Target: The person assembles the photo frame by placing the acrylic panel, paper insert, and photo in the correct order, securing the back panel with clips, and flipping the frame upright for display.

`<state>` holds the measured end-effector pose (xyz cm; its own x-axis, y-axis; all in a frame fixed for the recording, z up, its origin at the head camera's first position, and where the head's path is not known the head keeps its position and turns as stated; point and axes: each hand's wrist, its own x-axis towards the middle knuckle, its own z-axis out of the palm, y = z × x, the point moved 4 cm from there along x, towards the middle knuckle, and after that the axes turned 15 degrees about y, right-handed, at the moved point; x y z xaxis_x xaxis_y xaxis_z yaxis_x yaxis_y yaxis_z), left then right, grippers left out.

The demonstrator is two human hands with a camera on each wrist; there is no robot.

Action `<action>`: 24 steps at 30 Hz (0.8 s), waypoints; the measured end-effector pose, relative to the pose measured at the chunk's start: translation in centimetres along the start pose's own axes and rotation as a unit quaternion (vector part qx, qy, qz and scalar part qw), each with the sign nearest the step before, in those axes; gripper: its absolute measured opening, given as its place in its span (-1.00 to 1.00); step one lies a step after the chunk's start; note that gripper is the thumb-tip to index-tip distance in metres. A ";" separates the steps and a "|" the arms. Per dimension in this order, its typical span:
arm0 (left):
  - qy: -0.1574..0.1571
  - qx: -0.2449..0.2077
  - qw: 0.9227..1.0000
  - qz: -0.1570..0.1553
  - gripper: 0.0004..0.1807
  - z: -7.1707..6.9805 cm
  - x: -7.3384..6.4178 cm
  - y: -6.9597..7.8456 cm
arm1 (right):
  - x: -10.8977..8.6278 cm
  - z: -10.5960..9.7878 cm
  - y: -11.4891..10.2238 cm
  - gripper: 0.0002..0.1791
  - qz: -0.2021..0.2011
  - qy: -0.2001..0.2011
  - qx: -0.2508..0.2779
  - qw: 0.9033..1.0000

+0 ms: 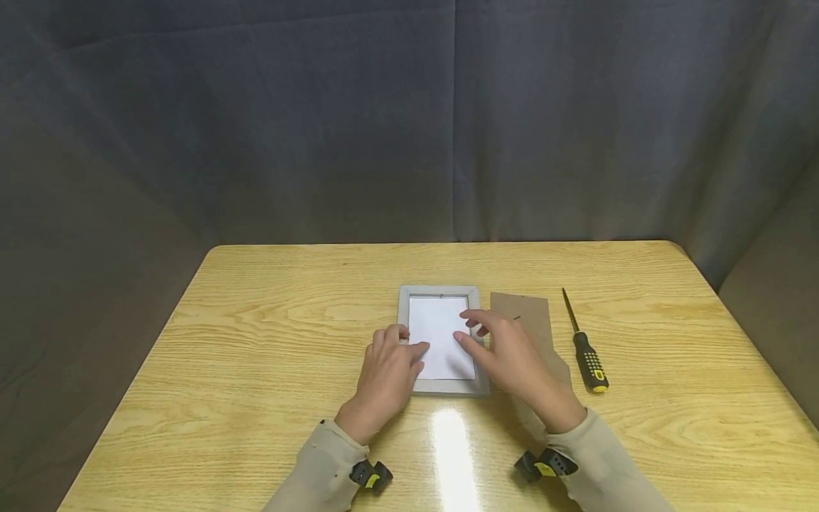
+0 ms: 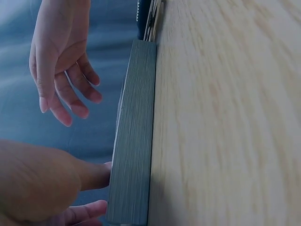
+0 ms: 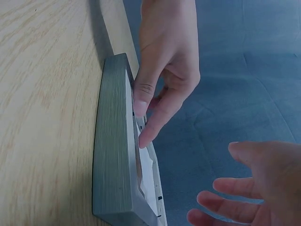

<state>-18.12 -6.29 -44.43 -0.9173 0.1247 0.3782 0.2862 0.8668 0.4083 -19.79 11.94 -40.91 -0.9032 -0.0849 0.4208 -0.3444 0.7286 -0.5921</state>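
Note:
A grey picture frame (image 1: 404,306) lies face down on the table, a white sheet (image 1: 438,313) set inside its opening. My left hand (image 1: 386,363) rests at the frame's left side, one extended fingertip touching the white sheet near its left edge. In the right wrist view the left thumb (image 3: 141,107) is close against the frame's inner edge. Over the frame's right side hovers my right hand (image 1: 512,352), its fingers spread and loosely bent, holding nothing. The left wrist view shows that right hand (image 2: 63,61) apart from the frame.
A brown backing board (image 1: 534,313) lies just right of the frame, partly covered by the right forearm. Further right is a screwdriver (image 1: 590,361) with a black and yellow handle, its tip pointing away. A dark curtain (image 1: 333,142) hangs behind the wooden table (image 1: 256,341).

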 end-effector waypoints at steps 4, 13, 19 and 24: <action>-0.006 -0.003 1.000 -0.004 -0.70 0.1 0.0 -0.1 | 0.0 0.0 0.0 -0.60 0.002 -0.002 -0.003 1.000; -0.004 0.002 1.000 0.004 -0.69 0.2 0.0 -0.2 | -0.1 0.1 0.0 -0.61 -0.003 0.000 -0.003 1.000; 0.000 -0.002 1.000 0.004 -0.68 0.2 0.1 -0.2 | 0.0 0.2 0.0 -0.61 -0.003 0.002 0.002 1.000; -0.005 -0.007 1.000 0.002 -0.67 0.2 0.0 -0.2 | -0.1 0.2 0.0 -0.61 -0.005 0.001 0.000 1.000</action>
<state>-18.22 -6.34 -44.69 -0.9189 0.1323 0.3716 0.2929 0.8600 0.4179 -19.77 11.77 -41.06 -0.8993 -0.0898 0.4279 -0.3526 0.7278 -0.5882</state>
